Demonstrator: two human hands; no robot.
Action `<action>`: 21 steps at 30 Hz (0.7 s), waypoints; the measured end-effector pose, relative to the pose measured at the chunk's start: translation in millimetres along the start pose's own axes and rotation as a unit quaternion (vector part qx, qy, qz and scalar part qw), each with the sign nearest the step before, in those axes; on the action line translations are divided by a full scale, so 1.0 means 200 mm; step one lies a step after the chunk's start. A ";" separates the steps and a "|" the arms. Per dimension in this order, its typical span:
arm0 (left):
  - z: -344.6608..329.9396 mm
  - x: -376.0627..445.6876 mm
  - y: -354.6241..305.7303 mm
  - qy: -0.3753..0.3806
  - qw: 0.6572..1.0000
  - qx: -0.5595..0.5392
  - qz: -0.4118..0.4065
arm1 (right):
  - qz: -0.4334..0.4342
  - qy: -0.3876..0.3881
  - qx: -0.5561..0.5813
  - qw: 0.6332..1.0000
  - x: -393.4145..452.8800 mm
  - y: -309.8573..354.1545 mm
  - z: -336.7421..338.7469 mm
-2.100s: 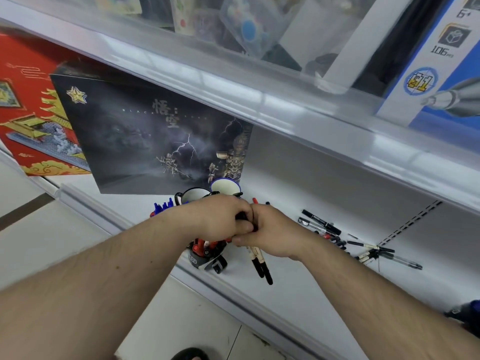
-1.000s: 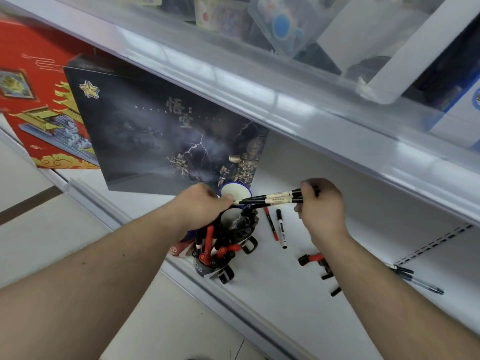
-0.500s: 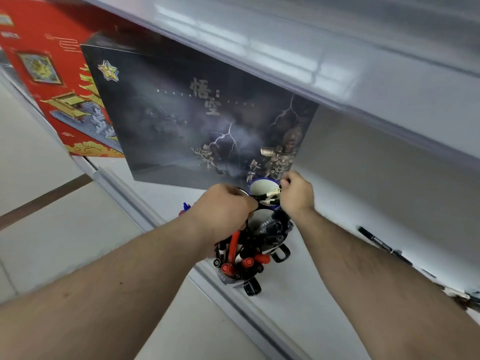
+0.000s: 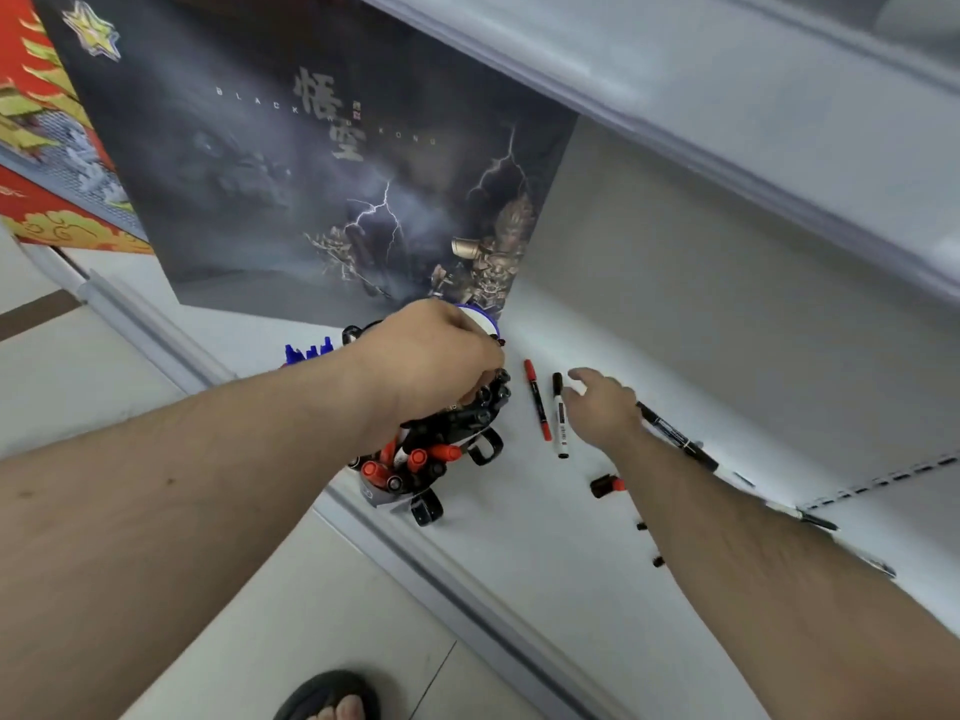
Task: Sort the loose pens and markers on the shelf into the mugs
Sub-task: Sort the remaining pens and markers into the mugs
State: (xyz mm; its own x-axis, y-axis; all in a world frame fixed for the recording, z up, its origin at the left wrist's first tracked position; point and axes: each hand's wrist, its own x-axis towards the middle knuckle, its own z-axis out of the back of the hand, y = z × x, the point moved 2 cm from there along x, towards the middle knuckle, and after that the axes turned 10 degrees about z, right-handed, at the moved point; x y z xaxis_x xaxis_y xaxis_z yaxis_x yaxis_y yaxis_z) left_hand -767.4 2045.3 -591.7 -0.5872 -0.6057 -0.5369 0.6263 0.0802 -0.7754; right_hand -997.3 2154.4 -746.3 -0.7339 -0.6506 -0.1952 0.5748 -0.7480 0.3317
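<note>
Two hands appear: the left hand [image 4: 431, 356] over the mugs and the right hand [image 4: 602, 407] above the shelf [image 4: 519, 553]. Three mugs can be counted with certainty: a blue-rimmed mug [image 4: 485, 322] behind the left hand, a mug of black markers [image 4: 467, 418], and a front mug of red and black markers [image 4: 400, 475]; further mugs may be hidden by the hand. Two loose markers lie side by side, one red marker [image 4: 537, 400] and one black-capped white marker [image 4: 560, 420]. One black pen [image 4: 675, 433] lies beyond the right hand. Other loose pens past the forearm are too obscured to count. Two boxes stand behind: one dark box [image 4: 311, 163] and one red box [image 4: 31, 148].
</note>
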 end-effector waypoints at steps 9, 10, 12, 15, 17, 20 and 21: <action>-0.10 -0.02 0.08 0.045 0.998 0.038 0.025 | 0.028 0.064 -0.074 0.995 0.09 -0.04 -0.41; -0.10 -0.02 0.08 0.046 0.998 0.042 0.028 | 0.038 0.038 -0.075 0.996 0.10 -0.03 -0.42; -0.11 -0.03 0.09 0.045 0.997 0.051 0.032 | 0.044 0.026 -0.081 0.995 0.06 0.00 -0.43; -0.13 -0.04 0.08 0.052 0.997 0.050 0.036 | 0.046 0.055 -0.089 0.993 -0.07 -0.01 -0.45; -0.16 -0.04 0.08 0.068 0.996 0.046 0.037 | 0.014 0.067 0.017 0.998 -0.18 -0.04 -0.43; -0.25 -0.02 0.08 0.081 0.994 0.057 0.042 | -0.047 -0.003 0.266 0.963 -0.41 0.01 -0.30; -0.28 -0.01 0.08 0.063 0.995 0.056 0.049 | -0.037 -0.026 0.317 0.947 -0.50 0.06 -0.23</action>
State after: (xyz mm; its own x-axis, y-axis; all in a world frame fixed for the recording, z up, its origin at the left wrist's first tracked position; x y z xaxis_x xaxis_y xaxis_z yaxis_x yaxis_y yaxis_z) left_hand -784.7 2092.1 -622.5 -0.5758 -0.4948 -0.6509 0.7331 0.0401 -0.6789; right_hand -900.4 2203.8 -765.3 -0.7904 -0.5794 -0.1991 0.2002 -0.5514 0.8099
